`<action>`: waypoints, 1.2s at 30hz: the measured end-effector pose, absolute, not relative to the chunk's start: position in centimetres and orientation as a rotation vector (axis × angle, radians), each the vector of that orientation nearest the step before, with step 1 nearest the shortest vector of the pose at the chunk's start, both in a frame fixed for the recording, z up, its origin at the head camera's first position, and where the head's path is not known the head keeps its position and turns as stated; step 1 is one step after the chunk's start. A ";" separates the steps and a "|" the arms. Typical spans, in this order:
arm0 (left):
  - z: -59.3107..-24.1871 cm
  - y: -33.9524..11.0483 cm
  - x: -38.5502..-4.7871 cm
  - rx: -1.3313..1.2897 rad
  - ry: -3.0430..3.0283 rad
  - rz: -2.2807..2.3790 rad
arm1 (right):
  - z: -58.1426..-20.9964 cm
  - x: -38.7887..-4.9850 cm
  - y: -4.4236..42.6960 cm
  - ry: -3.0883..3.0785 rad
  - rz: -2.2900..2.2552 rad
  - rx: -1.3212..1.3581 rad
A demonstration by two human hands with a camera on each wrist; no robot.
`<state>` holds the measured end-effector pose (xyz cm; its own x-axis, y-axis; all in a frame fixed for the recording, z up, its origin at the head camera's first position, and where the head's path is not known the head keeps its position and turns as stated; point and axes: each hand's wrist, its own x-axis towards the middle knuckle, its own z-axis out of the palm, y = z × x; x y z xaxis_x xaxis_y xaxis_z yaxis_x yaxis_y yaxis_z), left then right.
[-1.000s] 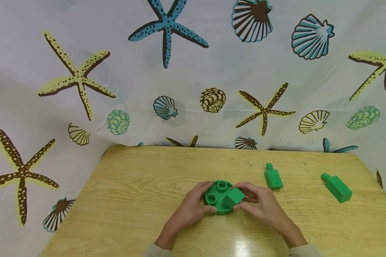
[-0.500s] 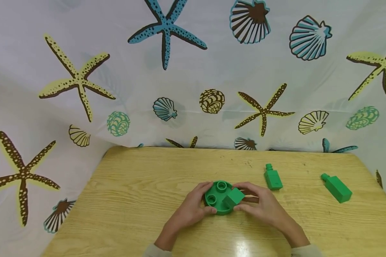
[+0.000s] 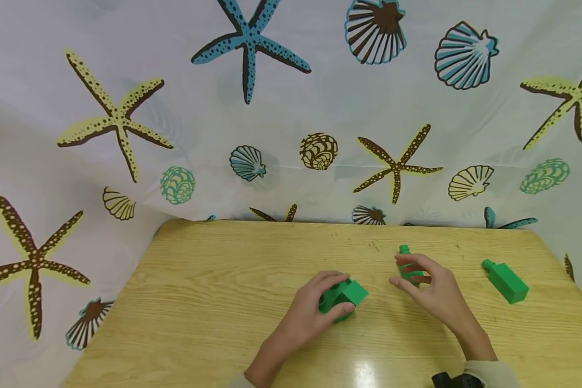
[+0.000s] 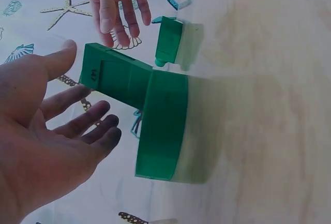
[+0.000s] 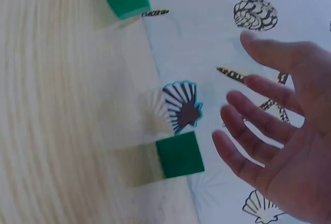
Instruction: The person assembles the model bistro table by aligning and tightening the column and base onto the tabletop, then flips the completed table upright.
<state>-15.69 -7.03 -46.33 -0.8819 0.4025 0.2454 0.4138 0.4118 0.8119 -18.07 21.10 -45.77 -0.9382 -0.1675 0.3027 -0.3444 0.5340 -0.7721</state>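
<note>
A round green base (image 4: 164, 125) stands on the table, with a green block (image 3: 355, 292) tilted up out of it. My left hand (image 3: 303, 311) hovers around that block, thumb and fingers spread apart. In the left wrist view, gaps show between these fingers and the block. Fingers half bent, my right hand (image 3: 434, 288) is over a green bottle-shaped piece (image 3: 404, 250) with a narrow neck and partly hides it. The right wrist view shows nothing in the right hand, and the green piece's square end (image 5: 181, 154) lies apart from its fingertips.
Another green bottle-shaped piece (image 3: 508, 283) lies farther right on the wooden table (image 3: 213, 291). A white cloth (image 3: 291, 108) printed with starfish and shells hangs behind the table and along its sides.
My right hand has left the tilted block and moved right and away from me to the nearer bottle-shaped piece. The left hand has shifted right, from the base's left rim to around the block.
</note>
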 end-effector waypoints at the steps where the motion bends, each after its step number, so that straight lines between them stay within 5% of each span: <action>1: -46.4 -6.9 -15.7 -0.754 -2.611 -1.522 | -45.9 -18.2 21.3 -2.581 1.318 0.402; 17: -46.9 -5.5 -14.8 -0.661 -2.596 -1.555 | -48.3 -19.2 22.4 -2.751 1.149 0.028; 36: -45.5 -10.4 -16.7 -0.833 -2.662 -1.727 | -47.6 -18.9 22.1 -2.620 1.199 0.257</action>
